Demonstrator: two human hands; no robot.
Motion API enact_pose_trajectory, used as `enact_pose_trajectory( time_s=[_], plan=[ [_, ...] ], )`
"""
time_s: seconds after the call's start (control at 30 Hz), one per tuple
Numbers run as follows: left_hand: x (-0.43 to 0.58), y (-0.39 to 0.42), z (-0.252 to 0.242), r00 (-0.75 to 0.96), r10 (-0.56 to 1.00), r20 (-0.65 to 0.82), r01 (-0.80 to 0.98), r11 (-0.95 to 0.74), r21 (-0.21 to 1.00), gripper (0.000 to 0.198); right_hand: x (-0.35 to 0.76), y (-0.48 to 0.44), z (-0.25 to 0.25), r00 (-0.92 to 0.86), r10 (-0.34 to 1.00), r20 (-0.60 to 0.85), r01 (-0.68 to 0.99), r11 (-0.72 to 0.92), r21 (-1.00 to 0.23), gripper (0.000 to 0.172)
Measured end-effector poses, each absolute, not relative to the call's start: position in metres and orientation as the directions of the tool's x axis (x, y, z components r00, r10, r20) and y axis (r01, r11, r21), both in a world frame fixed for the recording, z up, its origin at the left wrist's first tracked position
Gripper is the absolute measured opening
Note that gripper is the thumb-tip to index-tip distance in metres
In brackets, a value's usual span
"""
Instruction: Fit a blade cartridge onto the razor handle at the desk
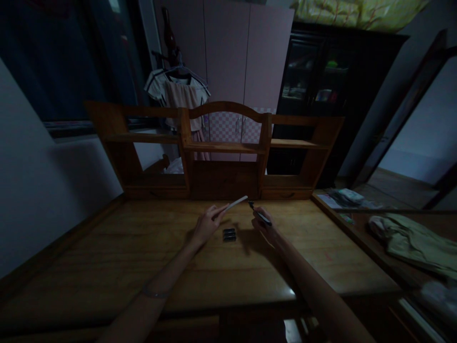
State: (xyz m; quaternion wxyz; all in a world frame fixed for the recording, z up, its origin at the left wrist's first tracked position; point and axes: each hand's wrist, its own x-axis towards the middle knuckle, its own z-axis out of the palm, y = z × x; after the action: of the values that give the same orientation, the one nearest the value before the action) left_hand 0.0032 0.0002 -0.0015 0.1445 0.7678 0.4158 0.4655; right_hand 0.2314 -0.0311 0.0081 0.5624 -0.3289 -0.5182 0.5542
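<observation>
My left hand [207, 224] is closed around a slim white stick-like piece [237, 203], which points up and to the right above the wooden desk [171, 267]. What kind of piece it is, I cannot make out. In my right hand [267, 229] is a razor [264, 219] with a black and white handle. Its small dark head tilts toward the far side of the desk, near the white piece's tip but apart from it. Between my hands, several small dark pieces [229, 235] lie in a short stack-like row on the desktop; they look like razor cartridges, though the dim light blurs them.
A wooden shelf unit [224, 148] rises along the desk's back edge. To the right, a lower surface holds a folded pale garment [417, 243] and some papers and packets [348, 196]. Clothes [182, 90] hang behind the shelf, before a pink wardrobe [228, 62].
</observation>
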Motion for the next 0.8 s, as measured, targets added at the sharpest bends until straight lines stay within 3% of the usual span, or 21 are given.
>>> enact_pose_trajectory(
  time_s=[0.57,0.8],
  plan=[
    [0.0050,-0.0040,0.0010,0.289,0.746,0.600,0.463,-0.657,0.595,0.035,0.2330,-0.0303,0.0012,-0.110,0.947,0.302,-0.266,0.264,-0.927,0.028],
    [0.0051,-0.0020,-0.0033,0.288,0.763,0.578,0.519,-0.632,0.575,0.034,0.2306,-0.0319,0.0092,-0.153,0.968,0.198,-0.260,0.154,-0.953,0.033]
  ],
)
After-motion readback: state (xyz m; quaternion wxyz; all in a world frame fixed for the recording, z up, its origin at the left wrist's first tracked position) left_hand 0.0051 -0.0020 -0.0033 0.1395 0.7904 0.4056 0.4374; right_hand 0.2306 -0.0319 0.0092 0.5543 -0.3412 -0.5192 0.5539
